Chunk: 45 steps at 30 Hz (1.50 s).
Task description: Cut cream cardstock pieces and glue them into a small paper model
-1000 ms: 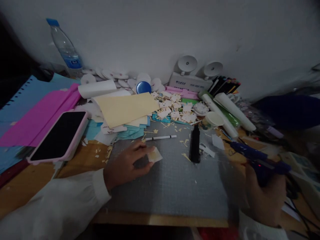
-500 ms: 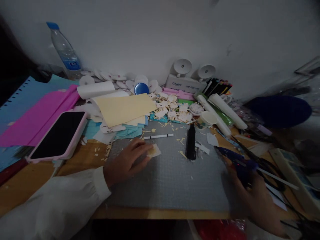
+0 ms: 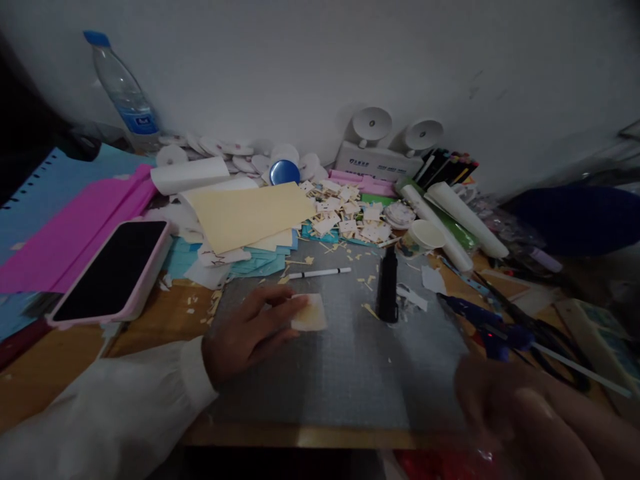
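My left hand (image 3: 253, 333) pinches a small whitish paper square (image 3: 311, 313) with a yellowish middle, just above the grey mat (image 3: 350, 380). At the lower right, my right hand (image 3: 520, 407) is smeared by motion, and its fingers do not show clearly. Beyond it lies a blue glue gun (image 3: 483, 325) with a small red light and a white glue stick in its back end; hand and gun look apart. A white pen-like stick (image 3: 320, 273) with dark bands lies past the paper square. To its right is a black tool (image 3: 387, 290), its kind unclear.
Small face-printed cards (image 3: 345, 213) are heaped behind the mat, beside a cream paper sheet (image 3: 250, 210). A phone (image 3: 113, 273) lies left. A paper cup (image 3: 423, 239), white rolls (image 3: 467, 220) and black scissors (image 3: 565, 340) crowd the right. A bottle (image 3: 125, 93) stands against the wall.
My right hand has let go of the glue gun and come nearer, down and to the right. My left hand has shifted slightly, and more of the paper square shows. The view has turned a little.
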Tool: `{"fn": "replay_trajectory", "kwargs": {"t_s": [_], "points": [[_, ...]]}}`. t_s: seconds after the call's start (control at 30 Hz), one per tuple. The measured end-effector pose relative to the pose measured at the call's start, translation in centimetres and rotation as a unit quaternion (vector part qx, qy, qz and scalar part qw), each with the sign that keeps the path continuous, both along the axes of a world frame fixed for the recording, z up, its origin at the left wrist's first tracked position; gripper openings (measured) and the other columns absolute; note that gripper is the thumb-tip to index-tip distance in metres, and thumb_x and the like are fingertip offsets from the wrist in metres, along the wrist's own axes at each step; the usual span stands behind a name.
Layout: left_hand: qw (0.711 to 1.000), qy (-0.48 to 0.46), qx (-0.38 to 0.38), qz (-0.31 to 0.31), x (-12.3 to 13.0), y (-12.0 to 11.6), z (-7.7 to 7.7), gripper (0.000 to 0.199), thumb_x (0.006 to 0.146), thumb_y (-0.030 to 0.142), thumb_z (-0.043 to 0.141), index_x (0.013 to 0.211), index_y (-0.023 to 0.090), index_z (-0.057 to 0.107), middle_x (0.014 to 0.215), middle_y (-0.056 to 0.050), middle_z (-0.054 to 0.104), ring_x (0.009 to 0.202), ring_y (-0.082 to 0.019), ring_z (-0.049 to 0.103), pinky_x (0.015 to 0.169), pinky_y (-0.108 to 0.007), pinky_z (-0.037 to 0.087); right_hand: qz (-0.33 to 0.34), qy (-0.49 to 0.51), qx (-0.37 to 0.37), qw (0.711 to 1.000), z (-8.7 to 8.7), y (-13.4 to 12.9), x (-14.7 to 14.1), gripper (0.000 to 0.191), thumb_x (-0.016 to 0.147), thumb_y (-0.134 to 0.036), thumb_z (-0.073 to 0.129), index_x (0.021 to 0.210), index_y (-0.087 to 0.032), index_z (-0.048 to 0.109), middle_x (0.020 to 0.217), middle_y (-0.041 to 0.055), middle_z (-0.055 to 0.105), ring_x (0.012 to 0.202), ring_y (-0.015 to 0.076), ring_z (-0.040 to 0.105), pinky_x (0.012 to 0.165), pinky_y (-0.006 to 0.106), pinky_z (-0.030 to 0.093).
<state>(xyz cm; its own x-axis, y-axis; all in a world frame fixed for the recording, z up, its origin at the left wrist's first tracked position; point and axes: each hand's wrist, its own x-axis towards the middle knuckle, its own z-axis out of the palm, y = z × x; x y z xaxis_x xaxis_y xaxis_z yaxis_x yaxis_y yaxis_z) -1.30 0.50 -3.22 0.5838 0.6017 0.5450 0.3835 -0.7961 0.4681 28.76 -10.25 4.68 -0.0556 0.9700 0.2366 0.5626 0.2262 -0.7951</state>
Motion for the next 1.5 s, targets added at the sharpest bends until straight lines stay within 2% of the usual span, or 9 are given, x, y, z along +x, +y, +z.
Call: {"fn": "replay_trajectory", "kwargs": {"t_s": [0.1, 0.27, 0.43, 0.53, 0.63, 0.9, 1.1, 1.37, 1.5], "points": [[1.000, 0.009, 0.012, -0.002, -0.3, -0.2, -0.3, 0.042, 0.096, 0.030, 0.043, 0.137, 0.025, 0.041, 0.120, -0.011, 0.053, 0.106, -0.024, 0.056, 0.090, -0.036, 0.051, 0.065, 0.236, 0.054, 0.968, -0.2, 4.5, -4.3, 0.024, 0.095, -0.025, 0.037, 0.085, -0.024, 0.058, 0.068, 0.0005, 0.055, 0.056, 0.0131, 0.052, 0.048, 0.025, 0.043], [0.998, 0.039, 0.039, -0.025, -0.4, -0.2, -0.4, 0.044, 0.096, 0.034, 0.044, 0.138, 0.026, 0.038, 0.114, -0.010, 0.060, 0.099, -0.021, 0.061, 0.086, -0.033, 0.052, 0.061, 0.379, 0.003, 0.923, -3.9, 9.2, -8.3, 0.016, 0.093, -0.021, 0.047, 0.099, -0.025, 0.061, 0.085, 0.0003, 0.060, 0.069, 0.0104, 0.055, 0.057, 0.021, 0.046], [0.998, 0.041, 0.032, -0.039, -0.3, -0.2, -0.3, 0.050, 0.094, 0.035, 0.048, 0.141, 0.032, 0.032, 0.107, -0.006, 0.064, 0.086, -0.018, 0.064, 0.073, -0.030, 0.055, 0.067, 0.436, -0.178, 0.879, -7.1, 8.6, -9.6, 0.017, 0.089, -0.038, 0.054, 0.090, -0.022, 0.060, 0.076, 0.0005, 0.058, 0.062, 0.0105, 0.052, 0.054, 0.021, 0.045], [0.998, 0.050, 0.019, -0.029, -0.4, -0.2, -0.4, 0.047, 0.094, 0.037, 0.048, 0.139, 0.034, 0.035, 0.103, -0.004, 0.065, 0.083, -0.018, 0.064, 0.069, -0.029, 0.056, 0.087, 0.467, -0.259, 0.841, -7.3, 7.8, -10.1, 0.023, 0.086, -0.044, 0.057, 0.084, -0.021, 0.057, 0.068, -0.0021, 0.051, 0.054, 0.0085, 0.045, 0.047, 0.020, 0.041], [0.999, 0.051, 0.013, -0.015, -0.3, -0.1, -0.3, 0.044, 0.094, 0.037, 0.047, 0.137, 0.032, 0.039, 0.104, -0.006, 0.065, 0.086, -0.019, 0.064, 0.071, -0.029, 0.055, 0.101, 0.491, -0.275, 0.820, -7.4, 7.4, -10.5, 0.024, 0.085, -0.045, 0.058, 0.082, -0.021, 0.053, 0.064, -0.0046, 0.045, 0.050, 0.0071, 0.040, 0.044, 0.018, 0.038], [0.997, 0.044, 0.008, -0.064, 0.1, 0.5, 0.3, 0.040, 0.093, 0.033, 0.051, 0.133, 0.031, 0.046, 0.097, -0.004, 0.067, 0.075, -0.017, 0.065, 0.062, -0.026, 0.053, 0.115, 0.382, -0.184, 0.898, -7.2, 7.4, -10.3, 0.024, 0.091, -0.042, 0.048, 0.080, -0.021, 0.048, 0.063, -0.0049, 0.042, 0.053, 0.0084, 0.038, 0.047, 0.020, 0.035], [0.996, 0.056, 0.041, -0.049, 0.0, 0.1, -0.2, 0.043, 0.090, 0.034, 0.055, 0.132, 0.026, 0.048, 0.105, -0.006, 0.067, 0.090, -0.020, 0.065, 0.078, -0.030, 0.054, 0.111, 0.254, -0.099, 0.956, -7.1, 7.0, -10.0, 0.024, 0.094, -0.033, 0.042, 0.074, -0.021, 0.046, 0.061, -0.0047, 0.042, 0.053, 0.0093, 0.039, 0.048, 0.021, 0.033], [0.992, 0.074, 0.085, -0.057, 0.8, 0.4, 1.3, 0.028, 0.095, 0.032, 0.048, 0.120, 0.020, 0.052, 0.095, -0.006, 0.068, 0.082, -0.016, 0.066, 0.071, -0.026, 0.054, 0.067, 0.172, -0.039, 0.982, -7.4, 7.2, -9.8, 0.022, 0.089, -0.023, 0.049, 0.068, -0.020, 0.046, 0.057, -0.0059, 0.040, 0.050, 0.0081, 0.036, 0.047, 0.022, 0.029], [0.994, 0.054, 0.084, -0.043, 0.6, 0.5, 0.8, 0.030, 0.093, 0.033, 0.051, 0.119, 0.018, 0.053, 0.095, -0.006, 0.067, 0.079, -0.015, 0.065, 0.066, -0.024, 0.054, 0.096, 0.292, -0.130, 0.943, -7.7, 7.1, -9.8, 0.031, 0.095, -0.031, 0.041, 0.066, -0.020, 0.044, 0.058, -0.0048, 0.038, 0.052, 0.0085, 0.036, 0.048, 0.022, 0.031]]}}
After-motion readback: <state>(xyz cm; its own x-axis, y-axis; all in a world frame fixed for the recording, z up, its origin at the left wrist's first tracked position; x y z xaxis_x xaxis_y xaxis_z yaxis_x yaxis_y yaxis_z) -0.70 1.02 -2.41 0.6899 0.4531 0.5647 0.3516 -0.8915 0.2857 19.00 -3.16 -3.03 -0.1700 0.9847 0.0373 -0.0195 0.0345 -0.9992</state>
